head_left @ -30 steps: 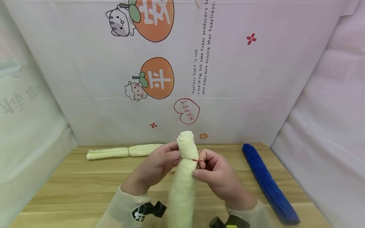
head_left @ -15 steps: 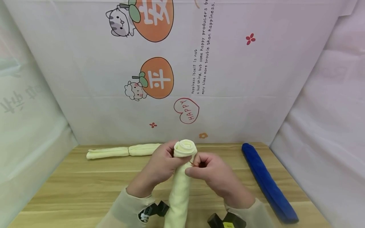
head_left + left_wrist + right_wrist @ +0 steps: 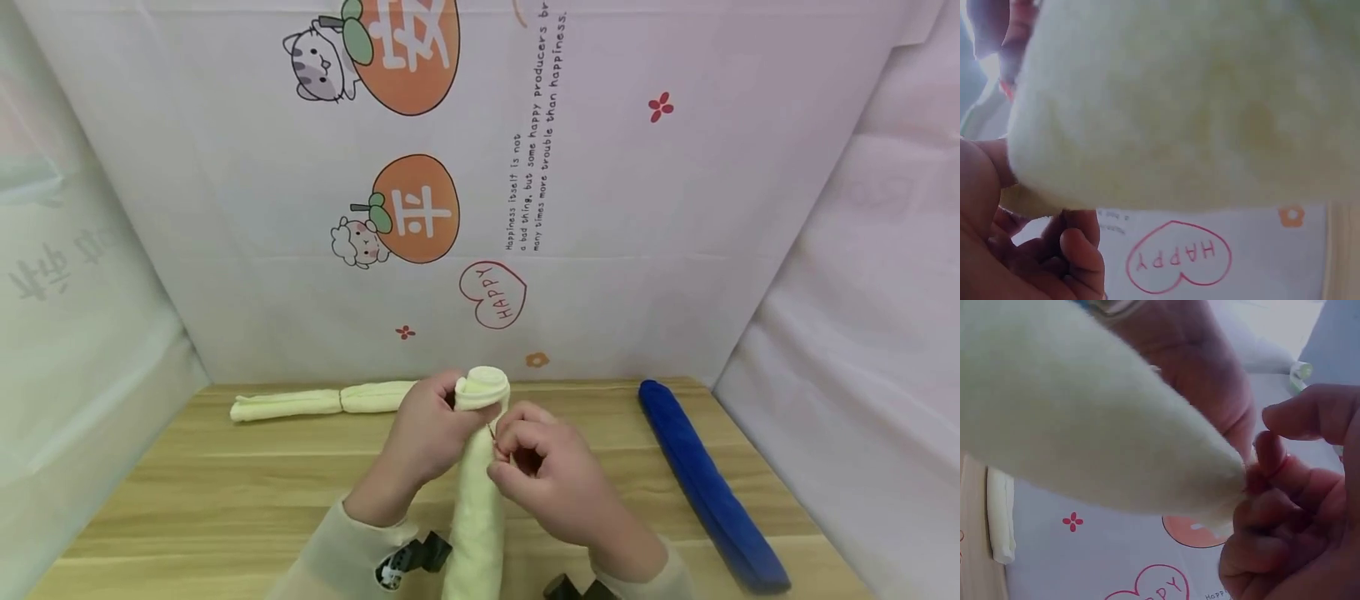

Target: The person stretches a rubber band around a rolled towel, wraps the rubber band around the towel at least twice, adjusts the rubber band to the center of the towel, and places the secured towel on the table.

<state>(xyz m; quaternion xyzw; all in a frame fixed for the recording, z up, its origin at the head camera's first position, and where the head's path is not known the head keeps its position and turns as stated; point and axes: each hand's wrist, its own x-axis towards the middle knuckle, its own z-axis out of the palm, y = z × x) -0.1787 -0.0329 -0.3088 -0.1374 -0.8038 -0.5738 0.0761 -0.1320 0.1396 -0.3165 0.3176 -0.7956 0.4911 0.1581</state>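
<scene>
Probably soft, the yellow roll point(image 3: 477, 517) suits a twelve-o'clock hold. Left hand point(image 3: 429, 433) grips there; right hand point(image 3: 551, 471) holds red string point(image 3: 1284, 464).

I hold a pale yellow rolled cloth point(image 3: 477, 521) lengthwise before me, its coiled end point(image 3: 483, 385) farthest away, a thin reddish string point(image 3: 492, 431) just below.

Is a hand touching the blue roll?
No, the blue roll lies on the table, apart from the left hand and right hand.
</scene>
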